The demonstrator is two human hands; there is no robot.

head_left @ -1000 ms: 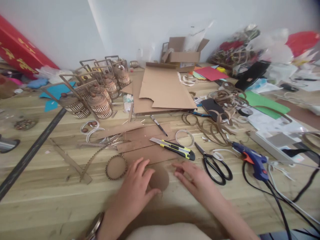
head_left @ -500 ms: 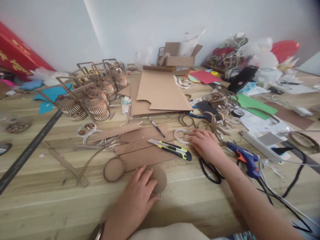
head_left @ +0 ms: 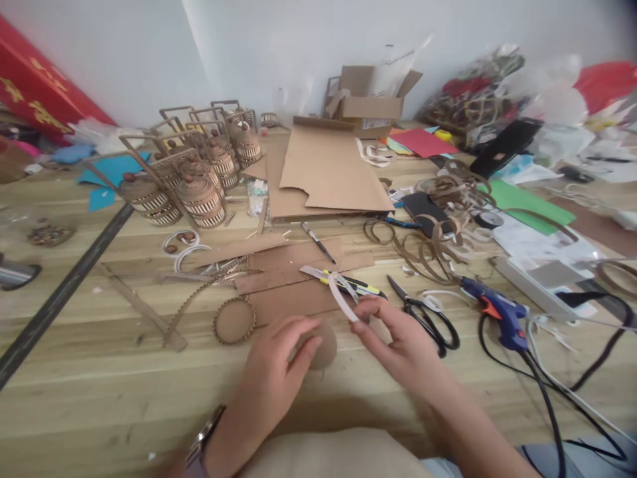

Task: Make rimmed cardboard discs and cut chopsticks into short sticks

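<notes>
My right hand [head_left: 393,335] pinches a white ring [head_left: 342,299], a narrow strip-like loop, between thumb and fingers above the table. My left hand [head_left: 283,352] hovers over a round cardboard disc [head_left: 327,348], thumb and fingers apart, hiding part of it; contact is unclear. Behind the white ring lies a yellow-and-black utility knife [head_left: 365,287] with its blade out, partly covered. Left of the disc sits a second cardboard circle [head_left: 235,321] edged with a corrugated strip. Black-handled scissors [head_left: 432,322] lie right of my right hand.
A blue glue gun [head_left: 497,312] with trailing cables and a white power strip [head_left: 540,285] occupy the right. Cardboard pieces [head_left: 293,302], a pen [head_left: 318,242] and a large cardboard sheet [head_left: 338,169] lie ahead. Several lidded baskets [head_left: 202,199] stand at the back left.
My right hand has lifted the white ring off the table and brought it left and nearer, uncovering the scissors. My left hand's fingers have drawn together slightly over the disc. The view has shifted.
</notes>
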